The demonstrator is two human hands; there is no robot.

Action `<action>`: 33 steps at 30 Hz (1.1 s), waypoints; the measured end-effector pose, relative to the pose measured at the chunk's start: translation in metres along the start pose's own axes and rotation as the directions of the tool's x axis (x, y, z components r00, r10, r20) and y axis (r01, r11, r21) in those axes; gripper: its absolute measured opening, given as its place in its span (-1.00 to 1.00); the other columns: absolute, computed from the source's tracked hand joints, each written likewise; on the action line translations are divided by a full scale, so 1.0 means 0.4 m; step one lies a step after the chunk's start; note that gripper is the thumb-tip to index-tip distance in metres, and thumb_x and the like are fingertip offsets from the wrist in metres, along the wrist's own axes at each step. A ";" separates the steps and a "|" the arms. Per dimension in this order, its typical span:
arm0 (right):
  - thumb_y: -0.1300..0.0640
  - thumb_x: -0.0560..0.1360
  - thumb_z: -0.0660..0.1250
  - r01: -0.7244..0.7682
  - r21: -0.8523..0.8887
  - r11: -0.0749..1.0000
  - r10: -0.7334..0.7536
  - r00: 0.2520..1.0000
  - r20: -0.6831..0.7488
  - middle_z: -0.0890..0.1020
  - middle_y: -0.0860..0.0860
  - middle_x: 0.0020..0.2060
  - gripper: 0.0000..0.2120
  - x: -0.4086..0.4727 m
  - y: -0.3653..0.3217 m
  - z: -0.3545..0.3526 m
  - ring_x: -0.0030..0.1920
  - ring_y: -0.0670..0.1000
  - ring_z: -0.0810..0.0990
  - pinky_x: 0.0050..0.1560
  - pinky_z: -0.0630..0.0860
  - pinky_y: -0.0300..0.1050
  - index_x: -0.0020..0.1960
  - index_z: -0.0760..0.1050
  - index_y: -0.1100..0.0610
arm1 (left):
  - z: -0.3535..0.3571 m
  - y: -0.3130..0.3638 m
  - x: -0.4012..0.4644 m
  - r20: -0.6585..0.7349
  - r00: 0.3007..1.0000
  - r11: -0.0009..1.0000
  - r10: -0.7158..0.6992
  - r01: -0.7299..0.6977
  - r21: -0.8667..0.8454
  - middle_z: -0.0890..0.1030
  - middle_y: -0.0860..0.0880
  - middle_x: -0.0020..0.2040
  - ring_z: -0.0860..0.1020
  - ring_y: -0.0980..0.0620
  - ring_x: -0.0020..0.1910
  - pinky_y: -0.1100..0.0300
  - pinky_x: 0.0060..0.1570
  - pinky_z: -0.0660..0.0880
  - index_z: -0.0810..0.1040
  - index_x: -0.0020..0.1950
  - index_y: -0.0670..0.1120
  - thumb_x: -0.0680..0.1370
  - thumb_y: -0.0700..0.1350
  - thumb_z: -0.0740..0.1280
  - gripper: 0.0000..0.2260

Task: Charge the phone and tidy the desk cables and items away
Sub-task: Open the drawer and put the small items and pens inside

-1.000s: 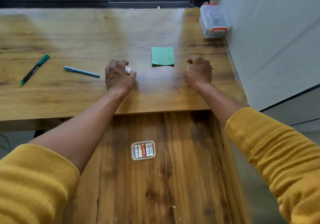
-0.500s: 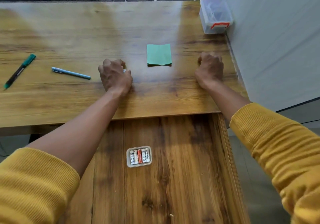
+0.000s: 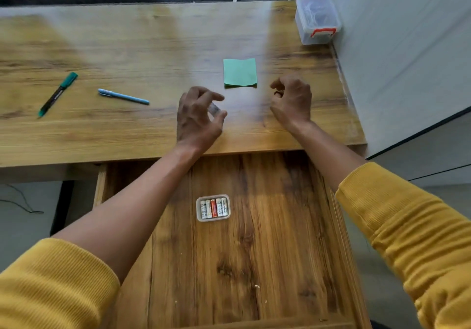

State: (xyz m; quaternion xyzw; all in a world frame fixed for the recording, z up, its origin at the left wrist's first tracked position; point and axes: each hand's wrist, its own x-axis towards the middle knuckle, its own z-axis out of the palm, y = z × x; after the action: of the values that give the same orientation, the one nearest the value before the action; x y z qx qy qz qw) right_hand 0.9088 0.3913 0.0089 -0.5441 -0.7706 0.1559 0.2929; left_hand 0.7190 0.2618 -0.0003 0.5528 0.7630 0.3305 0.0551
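While battery labels blur unreadably, the left hand [image 3: 197,118] pinches a small clear object [image 3: 214,108]; the right hand [image 3: 291,99] curls around something dark, hard to make out.

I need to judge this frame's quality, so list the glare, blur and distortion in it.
Head view: pale window glare streaks across the desk, washing out the wood near the green paper; wide-angle bending curves the desk's edges; motion blur softens the left hand and the small clear item in its fingers, so that item can't be identified; the battery case stays fairly sharp.

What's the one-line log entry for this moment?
left hand: holds small clear item | right hand: curled | pens, green note: on desk | drawer: open
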 end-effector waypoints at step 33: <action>0.28 0.43 0.58 -0.577 0.075 0.813 0.451 0.706 0.546 0.70 -0.12 -0.14 -0.78 -0.774 -0.086 0.107 -0.07 -0.07 0.67 -0.20 0.49 -0.28 -0.11 0.68 -0.03 | -0.002 -0.082 -0.719 0.466 0.885 0.999 -0.013 -0.009 0.043 0.54 -0.08 0.37 0.59 -0.13 0.29 0.06 0.21 0.59 0.37 0.53 0.01 0.42 -0.23 0.62 -0.24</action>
State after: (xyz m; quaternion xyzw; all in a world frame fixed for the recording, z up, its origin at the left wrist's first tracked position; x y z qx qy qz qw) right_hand 0.9297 0.0942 -0.0923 -0.6382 -0.6105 0.4606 0.0891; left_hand 0.8025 0.0027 -0.0991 0.6163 0.7351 0.1712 0.2249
